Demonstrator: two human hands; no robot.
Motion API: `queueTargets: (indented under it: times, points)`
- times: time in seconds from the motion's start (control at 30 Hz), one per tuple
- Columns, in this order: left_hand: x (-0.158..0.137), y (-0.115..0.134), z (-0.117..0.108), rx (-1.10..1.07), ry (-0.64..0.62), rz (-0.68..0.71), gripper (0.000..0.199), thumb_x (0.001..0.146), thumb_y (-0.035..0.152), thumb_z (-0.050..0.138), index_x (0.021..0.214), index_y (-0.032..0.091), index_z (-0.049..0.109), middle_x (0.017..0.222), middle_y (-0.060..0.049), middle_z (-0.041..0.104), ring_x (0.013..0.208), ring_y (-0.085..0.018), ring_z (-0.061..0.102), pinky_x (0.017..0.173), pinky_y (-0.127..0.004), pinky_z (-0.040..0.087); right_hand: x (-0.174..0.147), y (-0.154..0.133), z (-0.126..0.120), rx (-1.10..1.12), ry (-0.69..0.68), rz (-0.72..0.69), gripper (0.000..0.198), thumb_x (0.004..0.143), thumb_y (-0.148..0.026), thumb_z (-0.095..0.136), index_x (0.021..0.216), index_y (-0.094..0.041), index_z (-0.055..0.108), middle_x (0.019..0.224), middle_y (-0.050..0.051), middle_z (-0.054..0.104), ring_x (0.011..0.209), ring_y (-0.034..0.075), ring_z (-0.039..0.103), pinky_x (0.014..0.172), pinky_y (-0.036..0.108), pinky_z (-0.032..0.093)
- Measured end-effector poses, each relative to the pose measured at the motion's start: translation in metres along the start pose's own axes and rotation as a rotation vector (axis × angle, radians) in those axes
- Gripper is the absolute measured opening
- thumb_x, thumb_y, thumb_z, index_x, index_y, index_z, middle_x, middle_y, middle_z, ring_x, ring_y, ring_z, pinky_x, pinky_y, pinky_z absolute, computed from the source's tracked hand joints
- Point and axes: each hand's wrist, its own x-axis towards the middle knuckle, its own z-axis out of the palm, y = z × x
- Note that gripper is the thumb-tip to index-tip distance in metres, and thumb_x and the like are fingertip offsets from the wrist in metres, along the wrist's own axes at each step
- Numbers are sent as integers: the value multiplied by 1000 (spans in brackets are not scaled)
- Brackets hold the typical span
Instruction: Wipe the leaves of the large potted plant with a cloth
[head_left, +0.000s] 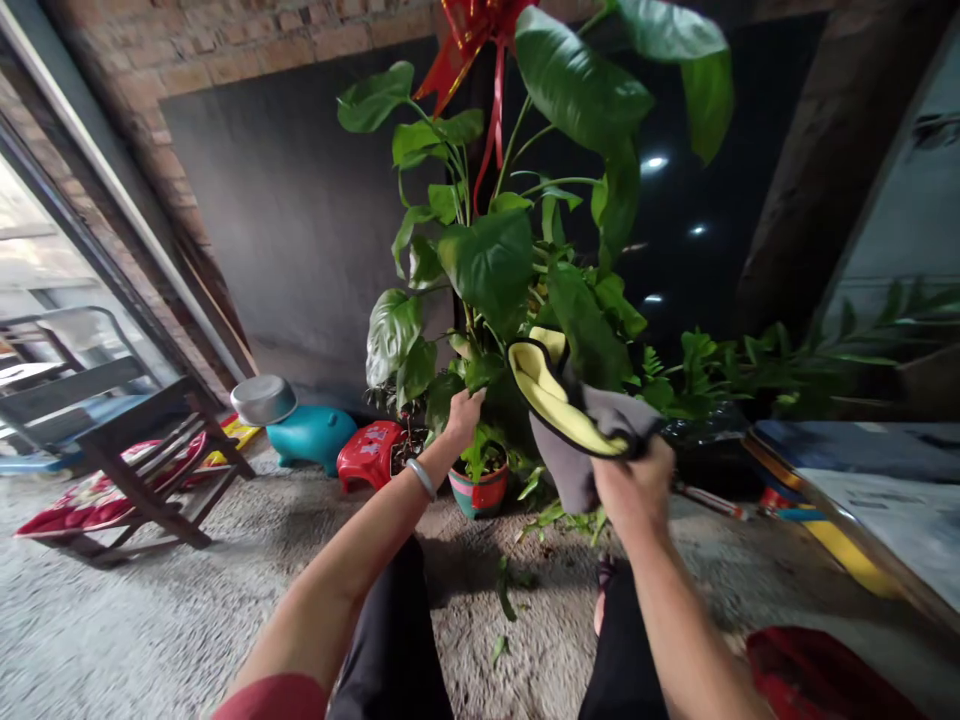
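Observation:
A tall leafy plant (491,260) with broad glossy green leaves rises in front of me. My left hand (466,415), a silver bangle (421,478) on its wrist, reaches in among the lower leaves with its fingers curled; what they grip, if anything, I cannot make out. On the right, my right hand (637,475) is closed around a grey and yellow cloth (574,410) with black edging. The cloth is held up against the lower right leaves. Below my left hand sits a red and green flowerpot (480,490) with a small plant in it.
A red ribbon bow (480,40) hangs at the top of the plant. Left are a red stool (369,452), a teal animal-shaped seat (311,438), a metal basin (264,400) and a wooden chair (135,450). A table (862,480) stands right. Fallen leaves (504,590) lie on the floor.

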Motion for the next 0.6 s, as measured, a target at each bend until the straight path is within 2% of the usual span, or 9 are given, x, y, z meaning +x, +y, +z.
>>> queueTargets:
  times: [0.1,0.2,0.3,0.4,0.47,0.5,0.6]
  points:
    - [-10,-1,15,-116,-55,-100,19,82,32,82,76,17,73,70,-4,74,66,-18,69,65,-27,55,6,14,37,-25,-181,59,27,73,-49,73,85,-24,76,93,14,84,103,36,79,96,47,61]
    - [-15,-1,19,-105,-102,-150,18,78,28,86,77,14,76,71,-8,76,65,-20,71,67,-30,58,-11,29,51,-39,-268,70,25,75,-46,68,85,-26,77,88,12,84,96,35,81,95,47,62]
    - [-14,-3,15,-87,6,-127,19,69,17,89,70,14,70,63,-5,73,58,-18,68,66,-31,58,-34,45,39,-74,-350,34,21,76,-39,64,85,-27,78,88,10,85,95,33,81,97,46,61]
    - [-9,-4,5,-109,93,-96,25,66,18,92,72,16,68,60,-1,69,59,-18,69,68,-31,59,-45,54,9,-188,-428,87,16,72,-36,69,79,-26,79,79,9,83,83,33,81,77,41,65]
    - [-7,-3,-4,-85,111,-86,31,65,20,94,70,17,64,58,1,67,57,-17,67,65,-30,58,-40,47,-8,-185,-381,107,15,72,-37,72,77,-25,79,77,10,83,78,33,80,70,39,64]
    - [-8,-2,-7,-70,115,-82,33,65,21,95,68,17,62,57,2,65,55,-15,65,63,-29,57,-35,40,-12,-149,-316,89,16,74,-38,73,79,-24,79,80,11,83,81,33,80,72,39,65]
    - [-13,0,-10,-27,118,-84,35,68,24,92,65,19,57,56,3,63,51,-12,60,57,-25,52,-13,11,2,-25,-105,-50,24,85,-37,69,99,-22,82,104,11,85,102,30,79,94,41,63]
